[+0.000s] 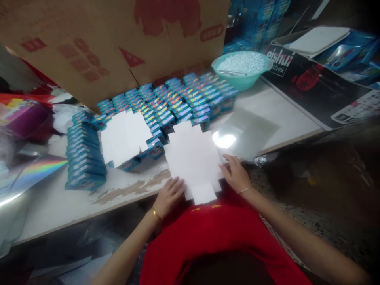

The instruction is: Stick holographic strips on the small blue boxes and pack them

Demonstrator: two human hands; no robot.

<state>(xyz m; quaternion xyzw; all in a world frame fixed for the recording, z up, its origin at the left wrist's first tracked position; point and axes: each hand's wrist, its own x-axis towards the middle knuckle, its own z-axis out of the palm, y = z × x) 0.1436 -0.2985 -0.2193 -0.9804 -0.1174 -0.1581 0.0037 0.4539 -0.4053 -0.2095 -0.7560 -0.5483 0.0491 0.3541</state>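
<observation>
A flat white die-cut carton blank [194, 158] lies unfolded at the near edge of the white table [261, 118], one tab hanging over the edge. My left hand [170, 194] rests on its lower left corner with fingers stretched flat. At the blank's right edge lies my right hand [236, 173], fingers spread and lightly curled. Another white blank [124, 136] lies on top of small blue boxes to the left.
Rows of small blue holographic boxes [178, 103] cover the table's middle; a tall stack of them [84, 152] stands left. A teal bowl of white pieces [242, 68] sits at the back. A big brown cardboard box [113, 43] leans behind. Holographic sheets [35, 168] lie far left.
</observation>
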